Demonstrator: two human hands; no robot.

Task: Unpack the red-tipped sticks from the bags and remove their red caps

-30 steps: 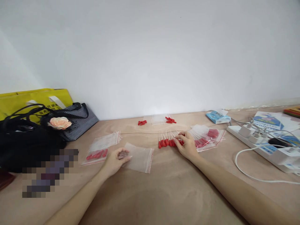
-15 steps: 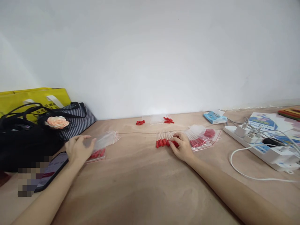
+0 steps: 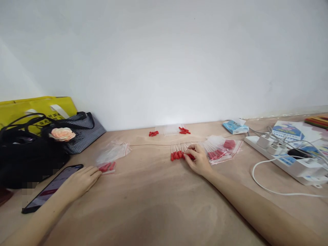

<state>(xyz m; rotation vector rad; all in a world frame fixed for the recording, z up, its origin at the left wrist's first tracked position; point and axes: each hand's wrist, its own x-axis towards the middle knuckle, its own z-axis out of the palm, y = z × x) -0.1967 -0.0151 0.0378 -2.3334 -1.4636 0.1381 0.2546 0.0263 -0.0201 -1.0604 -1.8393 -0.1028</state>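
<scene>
My right hand [image 3: 198,160] is closed, with thumb and fingertips pinching among the red ends of a row of thin white sticks with red ends [image 3: 176,155]. The fingers hide part of the row. Just right of it lie clear plastic bags [image 3: 217,152] with more red-ended sticks inside. Palm down on the table, my left hand [image 3: 82,179] rests beside the phone [image 3: 52,188], its fingers laid together and grasping nothing visible. Its fingertips reach the edge of several red pieces [image 3: 107,167] lying at a clear zip bag [image 3: 111,152].
Two small groups of red pieces [image 3: 153,133] [image 3: 184,130] lie by the wall, with a clear bag [image 3: 171,130] between them. At right are a tissue pack [image 3: 235,127], a white power strip [image 3: 289,160] with cables, and papers [image 3: 288,131]. Bags [image 3: 84,131] stand at left.
My left hand has come down from above the zip bag, toward me, and now lies flat on the table, uncovering more of the phone and bag. My right hand has hardly moved.
</scene>
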